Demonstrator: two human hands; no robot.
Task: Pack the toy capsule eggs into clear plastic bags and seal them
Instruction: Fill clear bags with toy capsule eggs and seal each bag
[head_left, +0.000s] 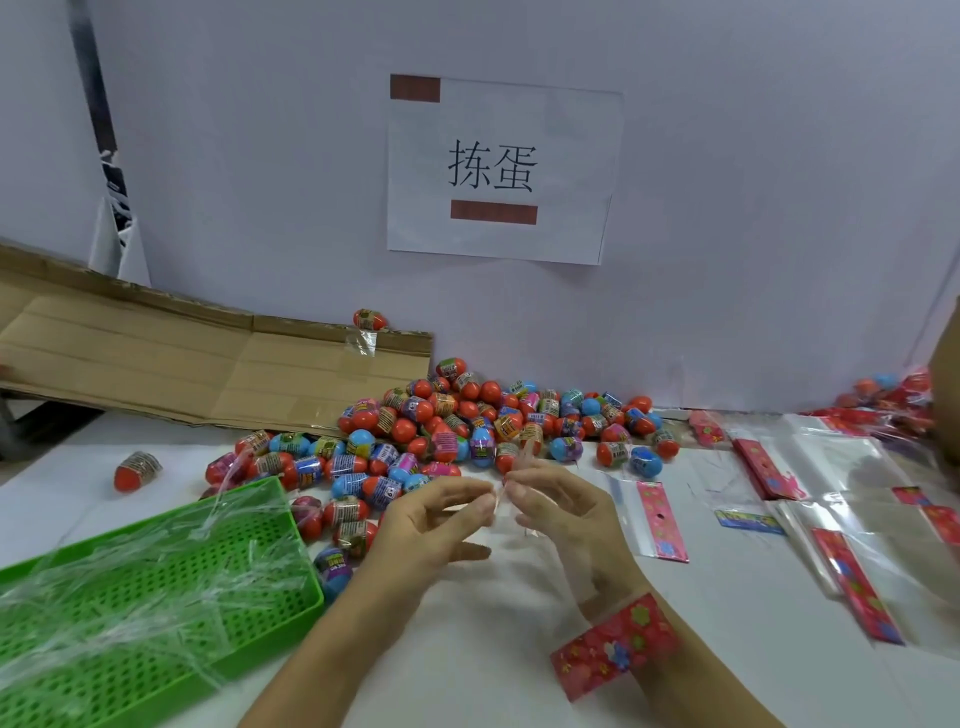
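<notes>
Fingertips of left hand (441, 525) and right hand (558, 512) pinched together on a thin clear plastic strip (501, 493) — held above mid-table (493, 623). Red flowered bag header (615, 644) lying over right wrist. Just behind, toy capsule eggs (467, 426) heaped toward the far edge. Clear plastic bags (831, 467) spread at the right edge. Green tray (156, 597) of clear scraps — near left corner.
</notes>
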